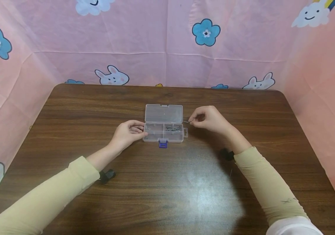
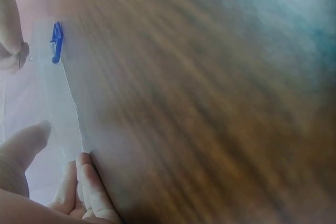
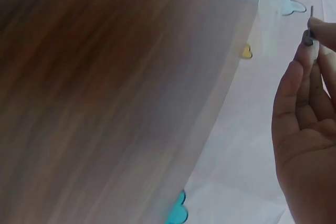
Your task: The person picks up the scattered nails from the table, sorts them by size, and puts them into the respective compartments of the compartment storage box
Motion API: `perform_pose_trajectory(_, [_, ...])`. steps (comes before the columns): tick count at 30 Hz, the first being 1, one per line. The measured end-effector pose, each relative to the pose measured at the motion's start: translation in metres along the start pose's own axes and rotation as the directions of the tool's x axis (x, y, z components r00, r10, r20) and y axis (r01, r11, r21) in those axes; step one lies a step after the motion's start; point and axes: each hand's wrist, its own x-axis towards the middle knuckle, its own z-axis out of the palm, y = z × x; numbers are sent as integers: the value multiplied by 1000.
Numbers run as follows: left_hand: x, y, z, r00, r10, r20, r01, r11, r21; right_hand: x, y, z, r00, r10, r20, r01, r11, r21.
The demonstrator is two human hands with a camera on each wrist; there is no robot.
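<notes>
A clear plastic compartment box (image 1: 154,135) lies on the table with its lid (image 1: 163,113) swung back. Several thin metal nails (image 1: 173,129) are heaped in its back right compartment. My left hand (image 1: 126,133) grips the box at its left end, thumb over the rim and fingers along the side. Just right of the lid, my right hand (image 1: 209,120) pinches one thin nail (image 3: 312,12) between thumb and fingertips. In the head view its tip points left, toward the lid. A blue latch (image 1: 163,144) hangs at the box's front edge.
The dark wooden table (image 1: 167,195) ends at a printed cloth (image 1: 144,39) behind and on both sides. A clear hanging tab (image 1: 186,132) sticks out from the box's right end. Black wrist cameras (image 1: 107,176) sit under both forearms.
</notes>
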Motion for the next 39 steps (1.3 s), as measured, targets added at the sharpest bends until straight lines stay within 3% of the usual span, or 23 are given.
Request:
perform_pose_trajectory(11, [0, -1, 0, 1000, 4, -1, -4, 1000, -4, 19, -17, 23, 995, -69, 71, 74, 994, -77])
perform_pose_trajectory(20, [1, -3, 1, 1000, 0, -1, 0, 1000, -6, 27, -16, 35, 990, -81, 116, 101, 979, -175])
perform_pose_trajectory(31, [2, -2, 2, 1000, 10, -9, -10, 1000, -1, 30, -19, 35, 978, -140, 154, 179, 943, -281])
perform_pose_trajectory(39, [2, -1, 2, 1000, 12, -10, -12, 1000, 2, 26, -20, 26, 976, -144, 164, 181, 956, -233])
